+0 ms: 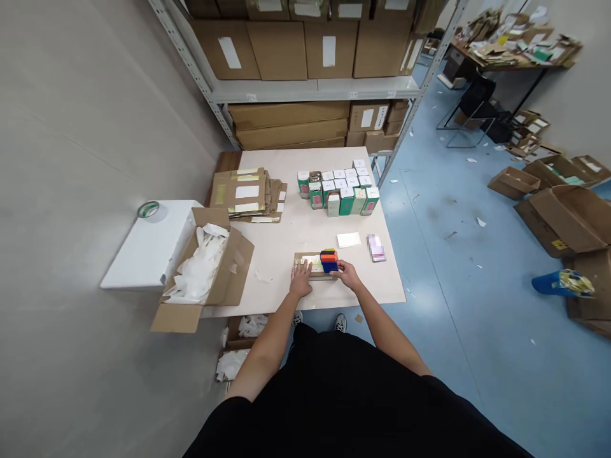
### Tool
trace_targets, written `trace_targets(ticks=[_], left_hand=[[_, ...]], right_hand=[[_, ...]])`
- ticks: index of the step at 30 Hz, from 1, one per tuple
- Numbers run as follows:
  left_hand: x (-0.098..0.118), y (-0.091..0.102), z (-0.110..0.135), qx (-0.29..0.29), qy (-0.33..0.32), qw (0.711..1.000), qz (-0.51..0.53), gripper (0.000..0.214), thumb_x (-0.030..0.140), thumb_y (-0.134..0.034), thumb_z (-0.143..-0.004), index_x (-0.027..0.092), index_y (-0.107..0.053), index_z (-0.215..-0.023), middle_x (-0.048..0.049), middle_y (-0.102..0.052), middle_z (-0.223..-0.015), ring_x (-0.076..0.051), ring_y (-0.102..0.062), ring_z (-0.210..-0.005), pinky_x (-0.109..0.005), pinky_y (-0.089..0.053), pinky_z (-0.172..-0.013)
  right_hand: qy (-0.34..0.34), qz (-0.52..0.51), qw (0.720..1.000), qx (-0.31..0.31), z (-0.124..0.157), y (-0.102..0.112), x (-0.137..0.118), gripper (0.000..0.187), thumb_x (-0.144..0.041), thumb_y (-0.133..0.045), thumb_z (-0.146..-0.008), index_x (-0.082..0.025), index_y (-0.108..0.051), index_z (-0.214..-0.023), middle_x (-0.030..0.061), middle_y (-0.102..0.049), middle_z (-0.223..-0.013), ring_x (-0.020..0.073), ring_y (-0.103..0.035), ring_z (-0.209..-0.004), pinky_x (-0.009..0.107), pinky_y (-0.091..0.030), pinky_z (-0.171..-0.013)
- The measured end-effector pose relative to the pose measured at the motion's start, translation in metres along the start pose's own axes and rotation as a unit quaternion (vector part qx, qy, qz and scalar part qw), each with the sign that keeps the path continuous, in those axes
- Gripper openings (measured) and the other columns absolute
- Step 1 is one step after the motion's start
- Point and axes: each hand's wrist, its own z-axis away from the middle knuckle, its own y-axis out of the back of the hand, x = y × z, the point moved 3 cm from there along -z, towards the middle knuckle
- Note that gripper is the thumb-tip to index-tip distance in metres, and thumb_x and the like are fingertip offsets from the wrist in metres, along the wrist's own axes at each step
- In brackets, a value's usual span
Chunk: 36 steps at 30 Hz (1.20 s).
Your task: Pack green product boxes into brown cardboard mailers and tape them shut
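A small cardboard box [298,257] with a pale label lies near the front edge of the table. My left hand [300,280] rests on its left part with fingers spread. My right hand [348,275] is closed around a blue and orange tape dispenser [329,263], which stands over the right end of the box. Just beyond lie a white card [348,240] and a blurred purple item [376,248]. Farther back are several green and white small boxes [346,200] in rows.
Flattened cardboard [245,194] is stacked at the back left. An open carton of white paper [203,267] stands on the left, beside a white box with a tape roll [148,209] on top. Shelving [310,89] with cartons rises behind the table [272,248]. Open cartons [568,216] lie on the floor at right.
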Motion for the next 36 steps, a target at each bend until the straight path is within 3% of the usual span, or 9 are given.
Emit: trace_targets(ticks=[3,5,7,10,13,17,21,28,36], left_hand=[[-0.001,0.008,0.0,-0.023,0.003,0.999,0.046,0.107,0.006,-0.062,-0.066,0.024,-0.027,-0.166,-0.0049,-0.007,-0.175,-0.031,0.005,-0.161,-0.055,0.0,-0.13],[-0.001,0.016,0.0,-0.022,0.012,0.994,0.104,0.099,0.005,-0.062,-0.067,0.023,-0.038,-0.162,-0.0069,-0.018,-0.174,-0.032,-0.005,-0.162,-0.055,-0.007,-0.13],[-0.001,0.03,0.0,0.013,0.045,0.982,0.181,0.083,0.007,-0.06,-0.074,0.021,-0.049,-0.156,-0.0105,-0.037,-0.167,-0.03,-0.027,-0.158,-0.05,-0.021,-0.129],[0.007,0.06,-0.002,0.114,0.093,0.948,0.284,0.054,0.016,-0.052,-0.091,0.019,-0.062,-0.143,-0.0108,-0.063,-0.146,-0.025,-0.057,-0.137,-0.041,-0.042,-0.118],[0.031,0.091,-0.008,0.153,0.024,0.931,0.332,0.039,0.028,-0.052,-0.098,0.021,-0.072,-0.13,-0.0078,-0.071,-0.134,-0.023,-0.064,-0.126,-0.038,-0.049,-0.111],[0.063,0.115,-0.017,0.071,-0.092,0.95,0.291,0.03,0.031,-0.059,-0.094,0.021,-0.08,-0.114,-0.0072,-0.074,-0.128,-0.024,-0.067,-0.12,-0.036,-0.052,-0.106],[0.075,0.118,-0.017,0.0,-0.126,0.968,0.217,0.021,0.03,-0.067,-0.086,0.022,-0.083,-0.098,-0.0057,-0.078,-0.117,-0.025,-0.069,-0.115,-0.036,-0.051,-0.106],[0.085,0.112,-0.004,-0.011,-0.16,0.967,0.197,0.013,0.024,-0.072,-0.078,0.026,-0.084,-0.084,-0.0003,-0.081,-0.103,-0.023,-0.072,-0.105,-0.031,-0.053,-0.094],[0.087,0.106,0.008,0.041,-0.061,0.974,0.216,0.01,0.03,-0.077,-0.08,0.025,-0.085,-0.082,-0.0032,-0.08,-0.089,-0.022,-0.072,-0.084,-0.03,-0.052,-0.077]], right_hand=[[-0.029,-0.024,0.999,-0.03,-0.006,-0.007,0.009,0.042,-0.044,-0.082,-0.065,-0.018,-0.069,-0.096,0.0074,-0.077,-0.101,0.028,-0.072,-0.1,0.042,-0.055,-0.097],[-0.03,-0.033,0.998,-0.05,-0.007,-0.005,0.013,0.046,-0.041,-0.086,-0.062,-0.018,-0.071,-0.099,0.0076,-0.078,-0.104,0.0296,-0.072,-0.104,0.045,-0.054,-0.1],[-0.019,-0.043,0.996,-0.072,-0.007,0.0,0.016,0.052,-0.038,-0.089,-0.059,-0.02,-0.073,-0.105,0.0079,-0.078,-0.113,0.0313,-0.071,-0.11,0.047,-0.053,-0.103],[-0.006,-0.049,0.995,-0.085,-0.009,0.005,0.017,0.053,-0.035,-0.091,-0.057,-0.022,-0.075,-0.106,0.0074,-0.077,-0.117,0.0321,-0.07,-0.113,0.049,-0.052,-0.106],[-0.002,-0.047,0.995,-0.087,-0.01,0.005,0.019,0.049,-0.035,-0.089,-0.059,-0.022,-0.076,-0.105,0.0063,-0.078,-0.113,0.0302,-0.071,-0.108,0.048,-0.052,-0.106],[0.013,-0.019,0.996,-0.09,-0.007,0.004,0.02,0.045,-0.034,-0.086,-0.062,-0.022,-0.076,-0.104,0.0049,-0.076,-0.117,0.0285,-0.069,-0.108,0.045,-0.052,-0.104],[0.022,0.034,0.995,-0.088,-0.002,0.005,0.022,0.04,-0.027,-0.082,-0.065,-0.023,-0.076,-0.104,0.0052,-0.075,-0.118,0.0287,-0.069,-0.108,0.044,-0.053,-0.1],[0.061,0.066,0.993,-0.072,0.004,0.005,0.028,0.029,-0.025,-0.076,-0.067,-0.023,-0.075,-0.096,0.0034,-0.074,-0.106,0.0258,-0.068,-0.1,0.042,-0.053,-0.096],[0.091,0.09,0.99,-0.065,0.008,0.003,0.024,0.029,-0.02,-0.072,-0.068,-0.022,-0.074,-0.097,0.0052,-0.073,-0.102,0.0252,-0.067,-0.096,0.04,-0.052,-0.091]])
